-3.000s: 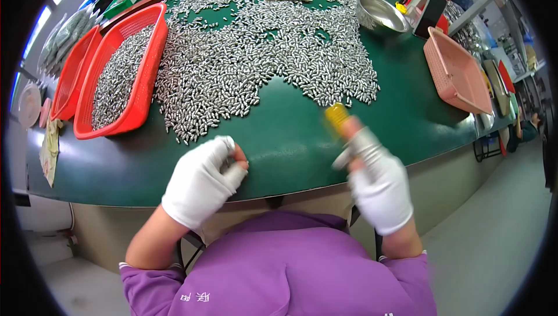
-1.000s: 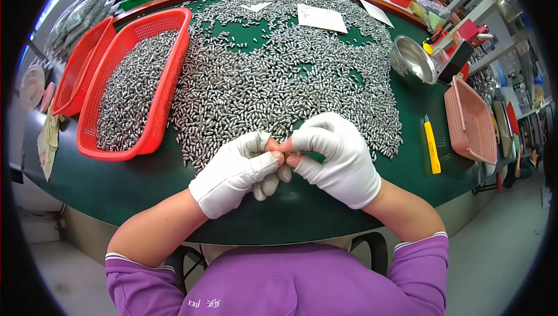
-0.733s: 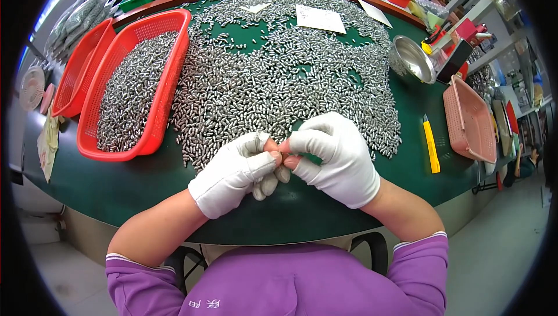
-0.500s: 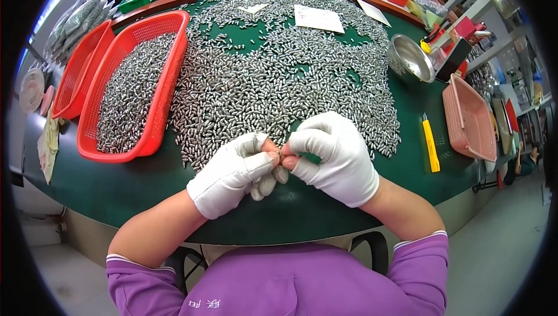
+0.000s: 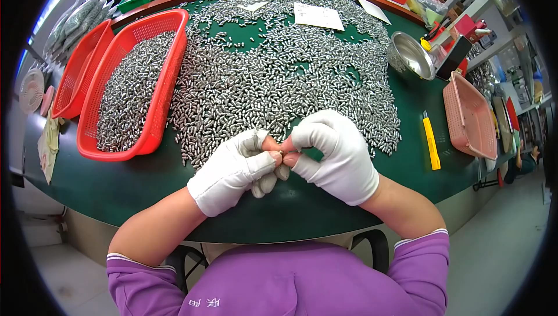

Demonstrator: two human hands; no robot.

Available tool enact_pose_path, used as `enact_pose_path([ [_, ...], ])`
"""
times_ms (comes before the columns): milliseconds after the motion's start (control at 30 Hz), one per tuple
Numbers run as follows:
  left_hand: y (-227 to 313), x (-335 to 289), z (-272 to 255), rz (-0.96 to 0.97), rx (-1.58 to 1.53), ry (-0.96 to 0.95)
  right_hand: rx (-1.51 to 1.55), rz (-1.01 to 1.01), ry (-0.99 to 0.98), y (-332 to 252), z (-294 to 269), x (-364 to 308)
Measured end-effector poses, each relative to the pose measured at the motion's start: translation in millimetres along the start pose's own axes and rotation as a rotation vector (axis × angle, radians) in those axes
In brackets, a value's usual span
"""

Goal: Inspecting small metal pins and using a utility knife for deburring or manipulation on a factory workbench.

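Both hands wear white gloves with bare thumb and index fingertips, and they meet over the near edge of a spread of small silvery metal parts (image 5: 244,95). My left hand (image 5: 235,170) is closed in a pinch on a tiny metal part (image 5: 282,152), mostly hidden by the fingertips. Against the same part, my right hand (image 5: 340,159) has its thumb and index finger curled in from the right. Its other fingers are folded into the palm.
On the left, a red perforated basket (image 5: 181,43) holds many similar parts, beside another red basket (image 5: 72,86). White paper (image 5: 318,16) lies on the spread. To the right are a steel bowl (image 5: 414,55), a yellow cutter knife (image 5: 430,141) and a pink basket (image 5: 465,112).
The right index fingertip and thumb have parted slightly, showing a little more of the tiny part. Both hands otherwise stay in nearly the same place.
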State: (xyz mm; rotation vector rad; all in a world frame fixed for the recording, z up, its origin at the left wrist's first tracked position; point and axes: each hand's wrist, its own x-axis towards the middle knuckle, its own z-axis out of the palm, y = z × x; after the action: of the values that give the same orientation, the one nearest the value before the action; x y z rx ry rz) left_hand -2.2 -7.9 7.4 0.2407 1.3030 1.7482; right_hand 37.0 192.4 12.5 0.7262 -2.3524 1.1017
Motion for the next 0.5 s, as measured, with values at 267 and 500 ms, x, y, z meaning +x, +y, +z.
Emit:
enact_pose_path([
  [267, -0.9, 0.9, 0.2, 0.022, -0.01, -0.011, 0.04, 0.065, 0.018, 0.1, 0.4, -0.8],
  [500, 0.8, 1.2, 1.5, -0.008, -0.032, -0.004, 0.08, -0.025, -0.047, -1.0, -2.4, 4.7],
])
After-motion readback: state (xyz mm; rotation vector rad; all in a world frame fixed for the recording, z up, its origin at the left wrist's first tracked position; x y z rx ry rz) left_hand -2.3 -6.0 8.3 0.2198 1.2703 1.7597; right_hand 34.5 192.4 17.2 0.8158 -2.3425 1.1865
